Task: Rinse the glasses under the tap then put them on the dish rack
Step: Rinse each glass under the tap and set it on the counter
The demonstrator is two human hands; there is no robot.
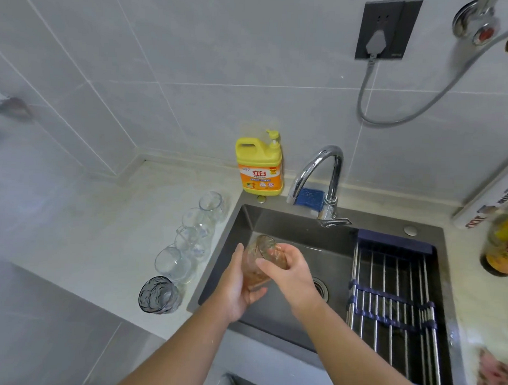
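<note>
Left hand grip: from the head camera I see my left hand (238, 286) cupped round the base and left side of the amber glass (257, 267), thumb pointing up along its wall, fingers curled beneath it.
Right hand grip: the right hand (291, 273) is wrapped over the glass from the right, its fingers closed across the upper part near the rim.
Amber glass: held between both hands over the sink (289, 222), tilted with its mouth toward the back wall, below and left of the tap's spout.
Tap (325, 166): chrome, arched, at the back rim of the sink; I cannot tell whether water is running.
Dish rack (387, 286): metal rods with dark blue ends, laid across the right part of the sink, well apart from the hands.
Clear glasses (171, 263): lined up on the counter along the sink's left edge.
Dark glass (158, 294): at the near end of that line.
Detergent bottle (259, 166): yellow, against the wall, left of the tap.
Sponge (310, 197): blue, behind the spout.
</note>
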